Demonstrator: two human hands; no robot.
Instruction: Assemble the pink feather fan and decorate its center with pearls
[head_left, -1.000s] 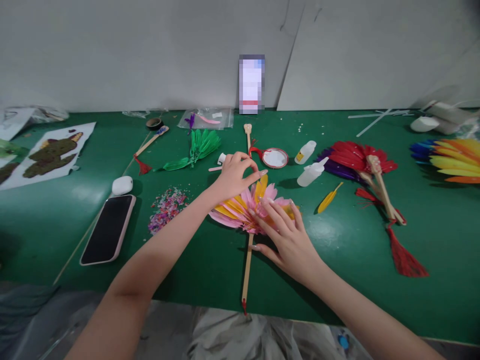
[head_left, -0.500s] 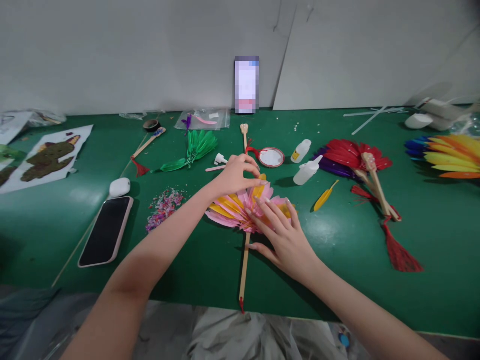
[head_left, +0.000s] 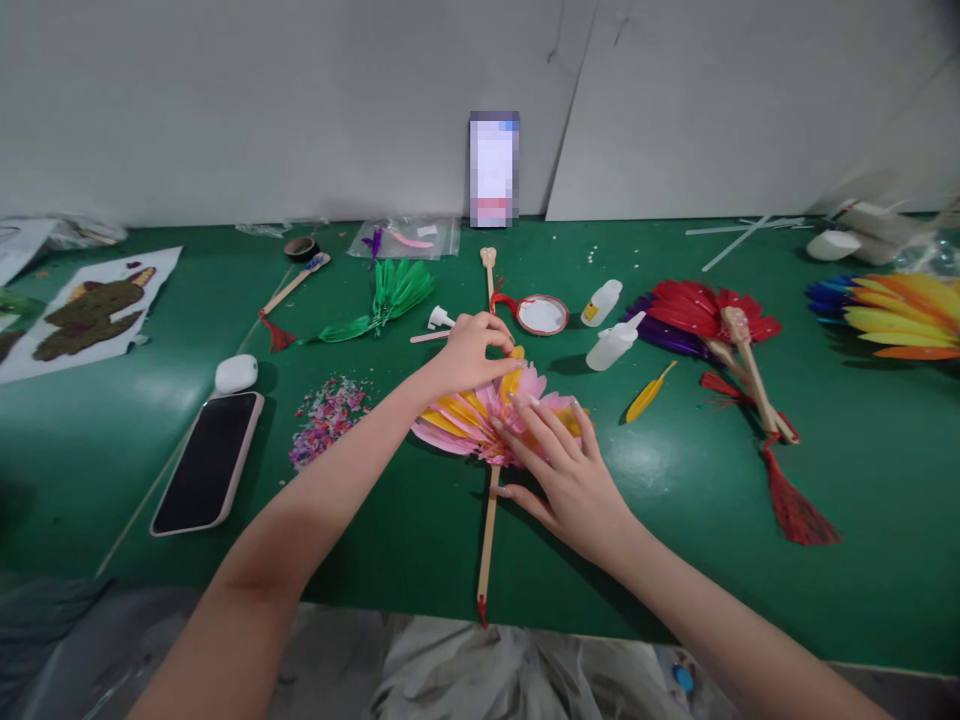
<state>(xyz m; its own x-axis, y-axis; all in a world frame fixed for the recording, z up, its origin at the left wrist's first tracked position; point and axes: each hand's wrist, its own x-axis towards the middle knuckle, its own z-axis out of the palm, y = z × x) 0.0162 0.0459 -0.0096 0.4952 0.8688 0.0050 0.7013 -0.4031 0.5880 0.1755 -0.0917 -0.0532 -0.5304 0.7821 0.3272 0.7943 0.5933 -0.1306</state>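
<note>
Hands on a feather fan near the table's front edge.
The left hand pinches a yellow feather; the right hand presses flat, fingers open.

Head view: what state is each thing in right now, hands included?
Left hand, pinched shut on a yellow feather at the fan's top edge.
Right hand, open, fingers spread flat on the fan.
Pink-and-yellow feather fan, lying flat, spread open, handle towards the person.
Phone, face up, screen dark.
Red feather fan, lying flat, untouched.
</note>
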